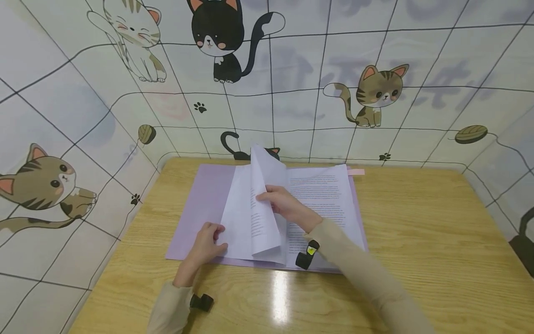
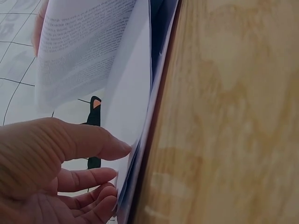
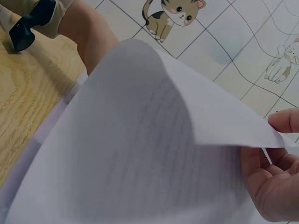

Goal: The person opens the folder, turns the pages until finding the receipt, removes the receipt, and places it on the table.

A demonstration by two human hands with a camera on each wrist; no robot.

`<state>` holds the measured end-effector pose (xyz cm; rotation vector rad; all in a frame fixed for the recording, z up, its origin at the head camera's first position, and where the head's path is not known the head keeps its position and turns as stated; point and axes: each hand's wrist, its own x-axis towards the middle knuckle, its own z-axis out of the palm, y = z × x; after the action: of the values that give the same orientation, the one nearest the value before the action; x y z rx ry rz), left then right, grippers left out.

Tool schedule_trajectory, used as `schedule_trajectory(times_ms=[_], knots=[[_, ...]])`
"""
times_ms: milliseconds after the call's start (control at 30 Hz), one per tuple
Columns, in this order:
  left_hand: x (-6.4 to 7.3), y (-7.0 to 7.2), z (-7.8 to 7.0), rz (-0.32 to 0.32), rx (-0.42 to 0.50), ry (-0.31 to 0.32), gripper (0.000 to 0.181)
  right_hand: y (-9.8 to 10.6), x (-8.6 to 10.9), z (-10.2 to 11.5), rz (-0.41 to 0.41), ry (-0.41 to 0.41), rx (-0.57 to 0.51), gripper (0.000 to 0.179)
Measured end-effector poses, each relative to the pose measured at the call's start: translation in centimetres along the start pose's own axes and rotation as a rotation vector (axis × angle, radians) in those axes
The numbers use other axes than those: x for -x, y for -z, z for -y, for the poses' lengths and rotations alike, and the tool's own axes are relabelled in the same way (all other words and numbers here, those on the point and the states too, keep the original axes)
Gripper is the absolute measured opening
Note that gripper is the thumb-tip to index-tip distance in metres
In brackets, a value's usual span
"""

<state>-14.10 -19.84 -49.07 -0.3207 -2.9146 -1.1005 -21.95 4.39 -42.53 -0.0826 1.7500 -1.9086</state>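
Both hands are on an open lilac folder (image 1: 196, 199) of printed sheets lying flat on the wooden table (image 1: 417, 241), toward its far edge by the cat-patterned wall (image 1: 62, 93).

On the left, the left hand (image 1: 205, 245) rests at the near edge of the turned-over pages (image 1: 237, 218). Its fingers are loosely bent and the thumb lies against the paper edge, pressing rather than gripping. The forearm comes in low from the near side, with the wrist just off the tabletop.

In the middle, one sheet (image 1: 264, 204) stands up and curls over, mid-turn. A few sheets appear already turned to the left, and a thicker stack (image 1: 329, 204) on the right remains.

On the right, the right hand (image 1: 285, 204) pinches that lifted sheet's edge between thumb and fingers, its forearm crossing diagonally over the right-hand stack, palm tilted leftward.
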Motion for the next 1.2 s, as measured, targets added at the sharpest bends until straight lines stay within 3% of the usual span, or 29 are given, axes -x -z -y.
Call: schedule_trajectory(times_ms=[433, 667, 933, 1033, 1200], knots=[[0.8, -0.3, -1.5, 0.017, -0.035, 0.035, 0.036, -2.3, -1.8, -1.5, -0.031, -0.048, 0.027, 0.044], [1.9, -0.2, -2.7, -0.019, -0.030, -0.070, 0.044, -2.8, -2.4, -2.2, -0.038, -0.068, 0.046, 0.044], [3.2, -0.9, -5.0, 0.048, 0.025, -0.123, 0.075, -3.2, -2.9, -2.8, -0.068, -0.070, 0.093, 0.041], [3.6, -1.3, -5.7, 0.014, 0.044, -0.147, 0.080, -3.3, -3.1, -3.1, -0.069, -0.064, 0.106, 0.039], [3.9, -2.2, -6.5, -0.093, -0.001, -0.207, 0.081, -3.4, -3.2, -3.4, -0.069, -0.050, 0.126, 0.036]])
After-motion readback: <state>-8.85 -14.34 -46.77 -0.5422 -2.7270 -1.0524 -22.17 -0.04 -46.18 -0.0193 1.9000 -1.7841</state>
